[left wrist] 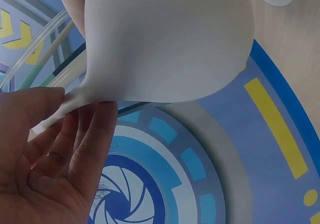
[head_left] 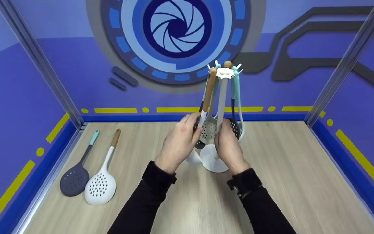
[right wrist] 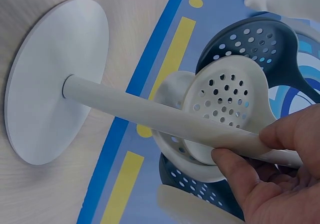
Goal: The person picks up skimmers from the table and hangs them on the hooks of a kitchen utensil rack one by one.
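Observation:
My left hand [head_left: 180, 139] pinches the stem of a white utensil with a wooden handle [head_left: 209, 92]. Its smooth, rounded head [left wrist: 170, 44] fills much of the left wrist view; I cannot tell its exact kind. Beside it, the right hand [head_left: 228, 143] grips the pale pole [right wrist: 150, 115] of a utensil stand, thumb and fingers on either side. The stand has a round white base [right wrist: 57, 84] and a hooked white top [head_left: 225, 72]. Around the pole hang several utensils, among them a pale skimmer [right wrist: 227, 94] and a dark slotted one [right wrist: 250, 42].
On the left of the wooden table [head_left: 278, 182] lie a dark slotted turner [head_left: 74, 180] with a mint handle end and a white slotted turner [head_left: 100, 188] with a wooden one. Blue printed panels [head_left: 60, 71] wall the table's back and sides.

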Motion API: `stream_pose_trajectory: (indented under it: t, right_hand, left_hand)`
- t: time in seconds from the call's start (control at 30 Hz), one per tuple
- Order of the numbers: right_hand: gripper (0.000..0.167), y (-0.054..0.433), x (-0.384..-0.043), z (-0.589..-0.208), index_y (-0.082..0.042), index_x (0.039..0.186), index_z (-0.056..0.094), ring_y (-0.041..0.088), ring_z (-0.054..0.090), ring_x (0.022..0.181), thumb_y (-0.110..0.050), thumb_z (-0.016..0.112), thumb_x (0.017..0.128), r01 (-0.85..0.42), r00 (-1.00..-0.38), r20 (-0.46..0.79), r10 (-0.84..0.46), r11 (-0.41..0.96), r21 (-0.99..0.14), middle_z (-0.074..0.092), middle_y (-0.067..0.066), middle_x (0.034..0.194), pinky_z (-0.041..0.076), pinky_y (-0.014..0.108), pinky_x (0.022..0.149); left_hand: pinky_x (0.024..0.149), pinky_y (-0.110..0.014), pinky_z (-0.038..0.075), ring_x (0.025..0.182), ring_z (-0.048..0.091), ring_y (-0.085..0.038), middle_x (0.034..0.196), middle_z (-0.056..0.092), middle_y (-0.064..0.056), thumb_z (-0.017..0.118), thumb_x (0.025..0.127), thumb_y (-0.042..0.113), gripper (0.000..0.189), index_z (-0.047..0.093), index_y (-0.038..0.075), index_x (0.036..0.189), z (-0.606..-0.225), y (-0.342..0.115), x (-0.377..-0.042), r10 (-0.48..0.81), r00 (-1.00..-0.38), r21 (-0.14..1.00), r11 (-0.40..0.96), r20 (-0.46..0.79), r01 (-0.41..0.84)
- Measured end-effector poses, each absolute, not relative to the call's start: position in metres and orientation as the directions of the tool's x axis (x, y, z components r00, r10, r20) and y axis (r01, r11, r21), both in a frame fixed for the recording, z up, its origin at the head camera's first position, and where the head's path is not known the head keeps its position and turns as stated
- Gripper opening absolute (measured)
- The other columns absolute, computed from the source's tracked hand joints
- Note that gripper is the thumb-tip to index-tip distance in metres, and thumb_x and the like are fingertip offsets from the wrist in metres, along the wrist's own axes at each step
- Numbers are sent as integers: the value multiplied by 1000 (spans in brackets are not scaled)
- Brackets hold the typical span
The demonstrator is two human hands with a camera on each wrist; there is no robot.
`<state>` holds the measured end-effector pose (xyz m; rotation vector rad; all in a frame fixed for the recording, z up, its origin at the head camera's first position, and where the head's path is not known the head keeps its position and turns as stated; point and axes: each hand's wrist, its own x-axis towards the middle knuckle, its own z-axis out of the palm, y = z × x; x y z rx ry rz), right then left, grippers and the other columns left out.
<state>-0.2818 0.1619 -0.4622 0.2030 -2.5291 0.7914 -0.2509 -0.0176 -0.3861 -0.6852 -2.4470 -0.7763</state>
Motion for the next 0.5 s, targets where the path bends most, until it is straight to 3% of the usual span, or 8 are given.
stream_pose_trajectory:
  t: [0.27, 0.5]
  right_hand:
    - [47, 162, -281, -462, -1, 134, 30, 31, 57, 109, -5, 49, 91, -272, -879, 476, -2, 824, -498, 53, 18, 114, 50, 43, 86]
    - [49, 162, -280, -460, -3, 137, 28, 31, 52, 118, -4, 49, 92, -284, -880, 474, -4, 805, -521, 51, 19, 121, 46, 43, 95]
  left_hand:
    - [78, -25, 52, 94, 57, -6, 111, 59, 4, 58, 91, 25, 43, 47, 19, 132, -389, -18, -251, 302, -763, 366, 738, 572, 567]
    - [73, -23, 51, 90, 59, -7, 108, 61, 2, 60, 90, 24, 44, 47, 18, 133, -393, -20, -251, 314, -756, 362, 731, 574, 579]
